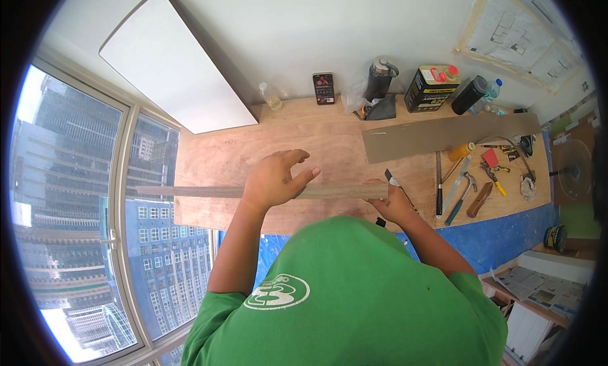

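A long, thin wood-grain strip (342, 192) runs left to right across the bench and juts past its left edge towards the window. My left hand (275, 177) is over its middle, palm down, thumb and fingers apart. At the strip's right end, my right hand (394, 205) has its thumb and fingers closed around the edge. Against that hand's far side shows a slender dark tool (391, 177), which looks like a utility knife; whether the hand holds it too I cannot tell. A wide brown laminate sheet (437, 138) lies beyond to the right.
On the plywood bench (304, 131), a hammer (465, 195), pliers (491, 176) and other tools lie at right. Along the wall stand a phone (323, 88), flask (380, 81), adhesive can (430, 90), bottles and a small glass bottle (271, 97). A white panel (183, 62) leans at left.
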A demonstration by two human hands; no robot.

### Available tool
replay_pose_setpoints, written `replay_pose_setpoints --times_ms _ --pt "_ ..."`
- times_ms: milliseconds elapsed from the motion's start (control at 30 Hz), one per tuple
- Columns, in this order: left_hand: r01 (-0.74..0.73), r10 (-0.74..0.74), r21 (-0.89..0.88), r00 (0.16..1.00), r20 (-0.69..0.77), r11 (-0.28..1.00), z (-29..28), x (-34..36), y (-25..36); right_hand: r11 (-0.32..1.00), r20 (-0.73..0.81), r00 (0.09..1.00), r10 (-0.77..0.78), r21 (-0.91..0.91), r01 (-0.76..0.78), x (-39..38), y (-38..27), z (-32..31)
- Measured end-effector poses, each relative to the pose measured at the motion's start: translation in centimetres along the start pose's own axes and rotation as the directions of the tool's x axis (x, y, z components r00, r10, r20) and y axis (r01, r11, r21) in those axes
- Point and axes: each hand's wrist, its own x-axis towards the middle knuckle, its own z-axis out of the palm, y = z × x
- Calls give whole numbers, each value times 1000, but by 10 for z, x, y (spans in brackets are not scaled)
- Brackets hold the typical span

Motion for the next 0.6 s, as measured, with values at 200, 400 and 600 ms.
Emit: replay_pose_setpoints --times_ms 200,400,600 --pt "11 -11 -5 1000 7 1000 0 -1 2 1000 -15 1000 -19 -18 19 -1 -3 -1" --pt "0 0 -20 1000 2 1000 1 -1 1 999 -38 998 -45 -19 45 -2 -2 -1" --pt "-28 28 -2 1000 0 1000 0 -2 1 1000 2 1000 10 5 -10 -2 0 0"
